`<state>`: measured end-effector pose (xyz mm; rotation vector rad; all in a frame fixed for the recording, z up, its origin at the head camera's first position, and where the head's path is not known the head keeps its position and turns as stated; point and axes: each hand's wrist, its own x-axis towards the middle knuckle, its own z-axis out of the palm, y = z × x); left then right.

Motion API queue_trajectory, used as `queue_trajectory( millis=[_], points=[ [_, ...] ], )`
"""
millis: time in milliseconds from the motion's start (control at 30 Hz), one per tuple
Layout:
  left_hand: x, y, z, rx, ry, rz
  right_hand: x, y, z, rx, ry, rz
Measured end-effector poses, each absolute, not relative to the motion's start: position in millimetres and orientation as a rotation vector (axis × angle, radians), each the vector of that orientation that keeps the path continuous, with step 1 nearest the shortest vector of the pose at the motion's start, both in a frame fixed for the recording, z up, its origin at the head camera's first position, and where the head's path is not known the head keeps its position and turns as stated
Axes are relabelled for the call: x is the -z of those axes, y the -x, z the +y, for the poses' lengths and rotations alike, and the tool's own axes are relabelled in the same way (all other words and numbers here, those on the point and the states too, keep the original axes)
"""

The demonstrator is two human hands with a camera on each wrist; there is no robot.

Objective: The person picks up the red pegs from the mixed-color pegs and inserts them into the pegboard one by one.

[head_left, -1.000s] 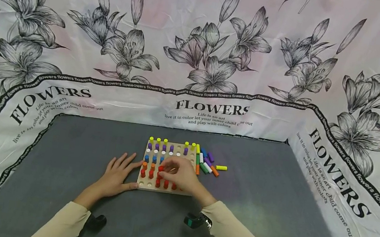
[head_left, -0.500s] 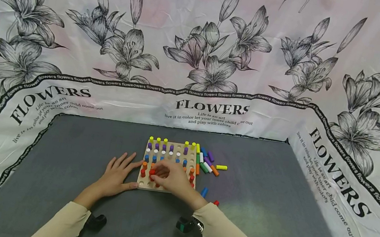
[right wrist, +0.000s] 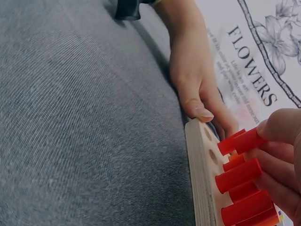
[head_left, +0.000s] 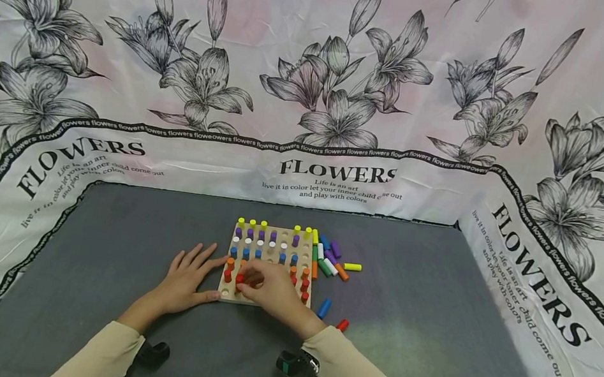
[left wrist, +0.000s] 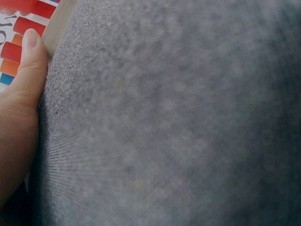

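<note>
A wooden pegboard [head_left: 278, 231] holds rows of colored pegs. My right hand [head_left: 273, 291] pinches a red peg [head_left: 239, 279] between thumb and fingers over the board's near left part. In the right wrist view this held peg [right wrist: 249, 140] overlaps another red peg, close to two bare holes at the board's corner. My left hand [head_left: 186, 282] lies flat on the table with fingers spread, its thumb and a fingertip at the board's left edge. The left wrist view shows the left thumb [left wrist: 30, 61] beside red and orange pegs. My right hand hides some middle pegs.
Loose pegs in several colors lie against the board's right side, with a yellow peg [head_left: 352, 267] farther out. A blue peg [head_left: 324, 308] and a red peg [head_left: 342, 325] lie near its lower right corner. Flower-printed cloth [head_left: 337, 187] borders the grey table [head_left: 410, 281].
My right hand has moved left and toward the near edge with the red peg, uncovering pegs on the board's right and the loose blue and red pegs. The left hand stays put.
</note>
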<state>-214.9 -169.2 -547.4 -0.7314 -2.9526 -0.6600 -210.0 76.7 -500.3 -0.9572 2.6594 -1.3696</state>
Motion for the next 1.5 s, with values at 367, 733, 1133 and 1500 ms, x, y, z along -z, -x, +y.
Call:
queue_trajectory(
  millis=[367,733,1133,1500],
  points=[
    [545.9,214.4,-168.8,0.666,0.734,-2.945,505.4,208.8,73.2,1.191,1.171,2.829],
    [547.0,214.7,-169.2,0.666,0.731,-2.945,506.2,204.7,69.2,1.046,1.157,2.97],
    [549.3,215.6,-169.8,0.658,0.737,-2.937,516.0,205.3,68.0,1.125,1.06,2.924],
    [547.3,214.3,-169.4,0.678,0.723,-2.955,515.4,205.8,69.4,1.178,1.018,2.857]
  ],
)
